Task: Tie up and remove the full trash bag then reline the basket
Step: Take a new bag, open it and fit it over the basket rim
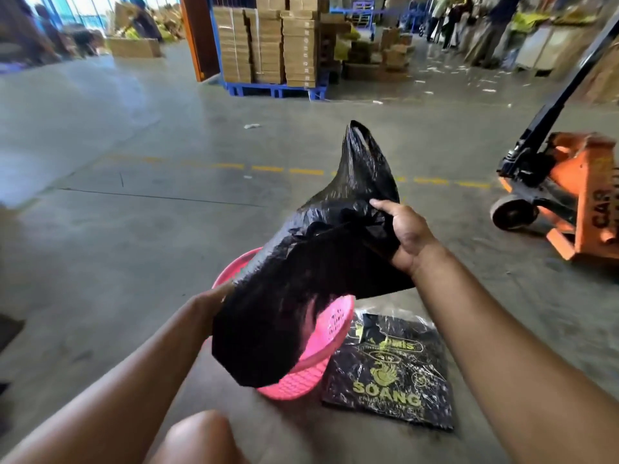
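Note:
A black trash bag (301, 279) is stretched in the air above a pink perforated basket (331, 333) that stands on the concrete floor. My right hand (407, 234) grips the bag's upper edge near its handles, which stick up and away from me. My left hand (214, 301) holds the bag's lower left edge; the plastic hides its fingers. The bag covers most of the basket, so only the basket's rim and right side show.
A flat black packet of bags (392, 376) with gold print lies right of the basket. An orange pallet jack (569, 199) stands at the right. Stacked cartons on a blue pallet (274, 48) stand far ahead. My knee (197, 437) shows at the bottom.

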A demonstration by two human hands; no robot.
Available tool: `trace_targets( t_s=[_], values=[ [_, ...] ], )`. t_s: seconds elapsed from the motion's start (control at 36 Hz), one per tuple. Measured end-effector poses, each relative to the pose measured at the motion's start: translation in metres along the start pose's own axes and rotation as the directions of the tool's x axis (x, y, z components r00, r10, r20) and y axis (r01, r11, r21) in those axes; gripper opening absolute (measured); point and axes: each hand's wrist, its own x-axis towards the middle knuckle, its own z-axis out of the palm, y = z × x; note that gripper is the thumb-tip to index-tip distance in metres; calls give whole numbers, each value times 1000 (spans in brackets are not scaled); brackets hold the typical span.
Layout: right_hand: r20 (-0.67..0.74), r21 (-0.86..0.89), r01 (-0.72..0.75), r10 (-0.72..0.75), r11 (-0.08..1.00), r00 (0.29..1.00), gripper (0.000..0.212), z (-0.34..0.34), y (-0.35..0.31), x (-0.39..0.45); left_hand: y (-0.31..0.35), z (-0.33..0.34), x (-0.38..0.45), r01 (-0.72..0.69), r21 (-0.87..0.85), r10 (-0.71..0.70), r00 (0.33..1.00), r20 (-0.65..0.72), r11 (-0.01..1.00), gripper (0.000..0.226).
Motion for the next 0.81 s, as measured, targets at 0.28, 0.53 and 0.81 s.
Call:
trace_targets(
  t_s=[0.28,0.53,0.81],
  values=[
    [132,-892,120,-3,435,991,32,20,128,44,25,-19,1,39,-56,-44,995,-85,998,40],
    [86,-992,80,-56,-96,995,67,6,170,68,-8,-17,47,-12,148,48,969,-243,989,36],
    [93,-957,87,-9,-278,996,45,2,175,64,-59,5,116,221,794,211,893,-399,565,29]
  ],
)
